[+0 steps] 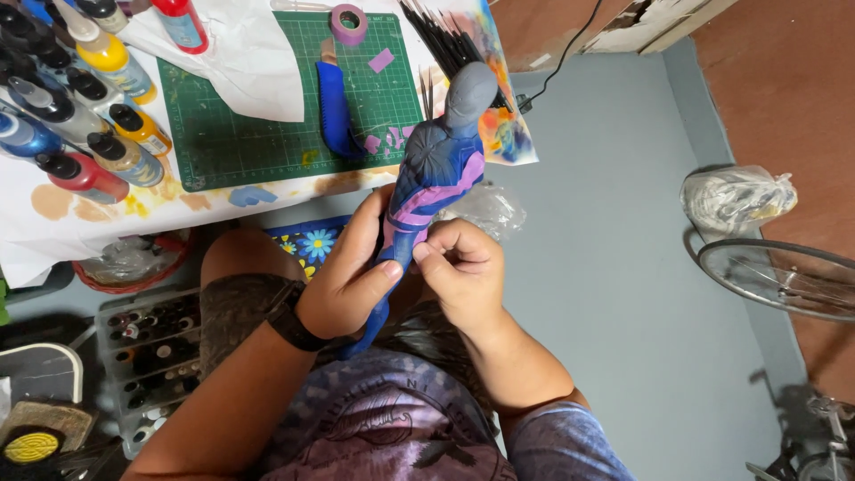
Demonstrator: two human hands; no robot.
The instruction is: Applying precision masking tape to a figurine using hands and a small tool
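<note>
The worktop point(53, 240), covered in paint-stained white paper, carries a green cutting mat point(267, 116), a cluster of paint bottles point(80, 107) at its left, crumpled white paper point(240, 62) and a bundle of dark brushes point(445, 36).

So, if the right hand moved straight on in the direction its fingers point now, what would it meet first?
The right hand points its fingertips left at the blue figure with purple tape strips, which it already touches. Just beyond that is the left hand, though depth is hard to judge.

The person wears a blue-purple short-sleeved shirt point(392, 428) with a dark printed graphic on the front. A black wristband point(289, 316) circles the left wrist. Both forearms are bare.
</note>
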